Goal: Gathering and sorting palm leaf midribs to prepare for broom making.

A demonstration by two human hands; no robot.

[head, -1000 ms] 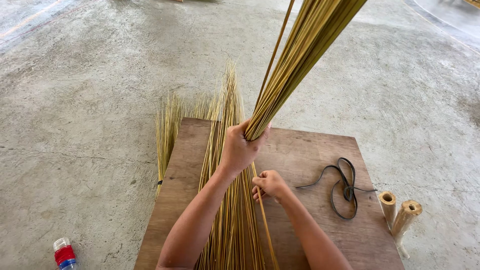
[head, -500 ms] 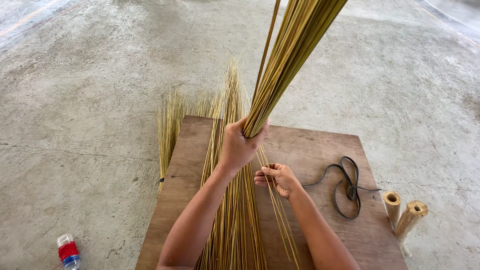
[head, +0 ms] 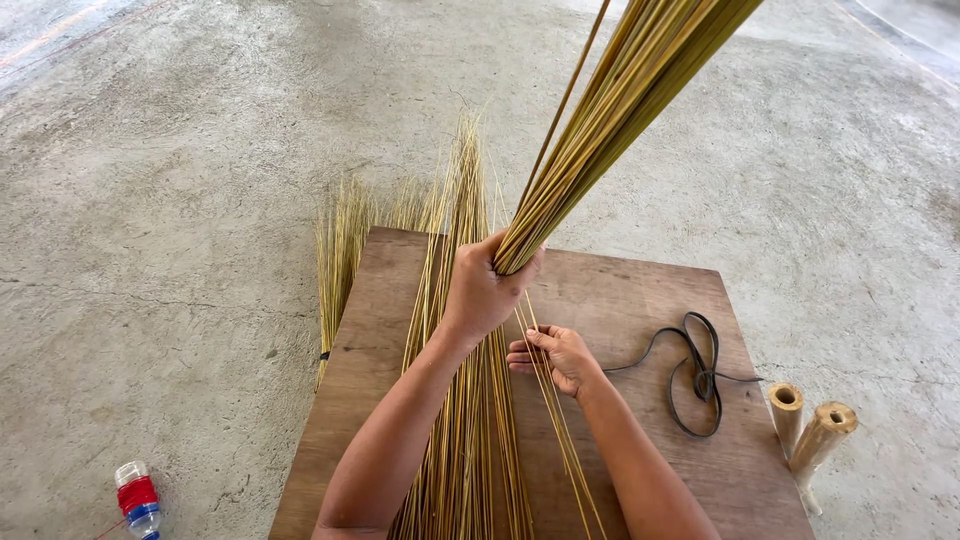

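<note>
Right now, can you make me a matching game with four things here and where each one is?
Things:
1. raised stick bundle
2. black band
3. bamboo tubes
4. plastic bottle

Places:
A. on the floor, bottom left
B. gripped in the left hand
C. off the board's right edge
D. lying on the board, right of the right hand

Pairs: 1-B, 2-D, 3-C, 4-A

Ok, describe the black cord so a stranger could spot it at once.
Start at the brown wooden board on the concrete floor. Near its right edge, right of the right hand, lies the black cord, looped and knotted: the only dark, limp thing among straight yellow sticks.
</note>
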